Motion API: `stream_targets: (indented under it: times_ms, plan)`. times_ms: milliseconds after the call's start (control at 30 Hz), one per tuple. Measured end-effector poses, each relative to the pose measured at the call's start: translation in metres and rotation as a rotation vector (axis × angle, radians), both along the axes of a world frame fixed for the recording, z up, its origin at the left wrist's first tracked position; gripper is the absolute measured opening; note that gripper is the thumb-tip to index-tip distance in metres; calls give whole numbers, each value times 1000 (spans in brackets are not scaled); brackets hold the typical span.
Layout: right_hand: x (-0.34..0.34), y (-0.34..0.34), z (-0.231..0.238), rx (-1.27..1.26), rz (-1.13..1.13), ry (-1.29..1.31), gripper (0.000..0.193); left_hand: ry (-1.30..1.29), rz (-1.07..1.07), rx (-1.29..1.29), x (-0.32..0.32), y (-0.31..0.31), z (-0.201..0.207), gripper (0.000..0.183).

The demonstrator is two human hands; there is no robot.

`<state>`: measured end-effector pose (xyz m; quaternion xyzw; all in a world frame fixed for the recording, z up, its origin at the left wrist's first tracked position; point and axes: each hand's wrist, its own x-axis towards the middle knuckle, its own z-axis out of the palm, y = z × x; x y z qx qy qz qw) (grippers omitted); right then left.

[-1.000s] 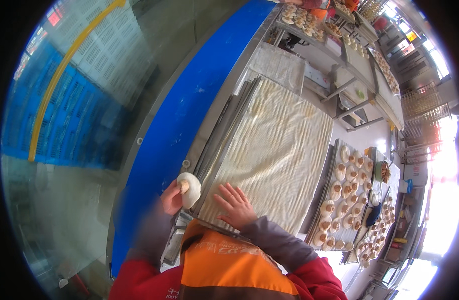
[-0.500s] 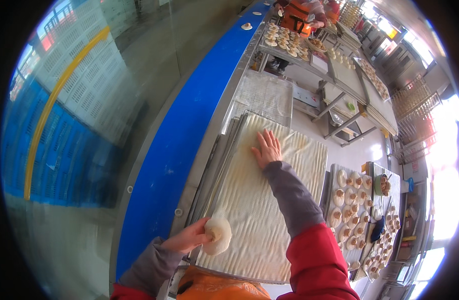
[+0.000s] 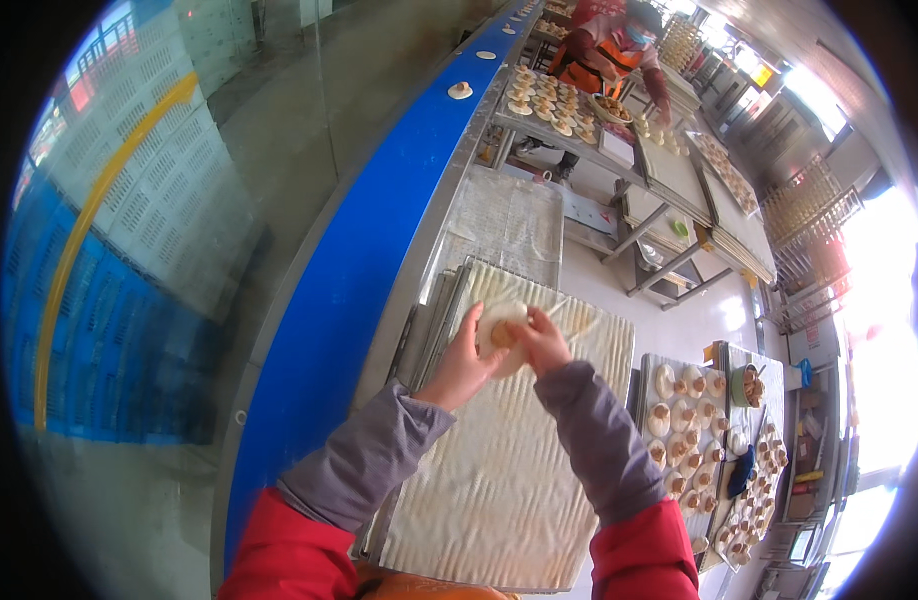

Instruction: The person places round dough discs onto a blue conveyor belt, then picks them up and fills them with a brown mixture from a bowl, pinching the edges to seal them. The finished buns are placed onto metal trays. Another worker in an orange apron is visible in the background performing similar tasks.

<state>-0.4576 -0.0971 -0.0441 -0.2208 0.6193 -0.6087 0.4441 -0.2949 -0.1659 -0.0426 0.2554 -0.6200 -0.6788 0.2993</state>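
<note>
Left hand and right hand, fingers partly curled, hold a filled dough round between them above a cloth-covered tray. Leftward, a blue belt bears dough pieces; white marks farther along are too small to read.

Cloth lay open between the forearms.
I saw dough rounds dot the belt's far end and crowd the right tray.

Holds a topped dough round between left hand and right hand above a rippled cream cloth laid over stacked trays. Has a blue conveyor belt to the left and a tray of other topped rounds to the right.
</note>
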Motion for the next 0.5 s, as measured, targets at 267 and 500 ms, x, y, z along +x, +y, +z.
stream_targets:
  times_ms: [267, 500]
  plan:
    - [-72, -87, -34, 205, 217, 423, 55, -108, 51, 132, 99, -26, -23, 48]
    - [-84, -97, -56, 314, 221, 779, 62, -190, 155, 83, 161, -30, -18, 39]
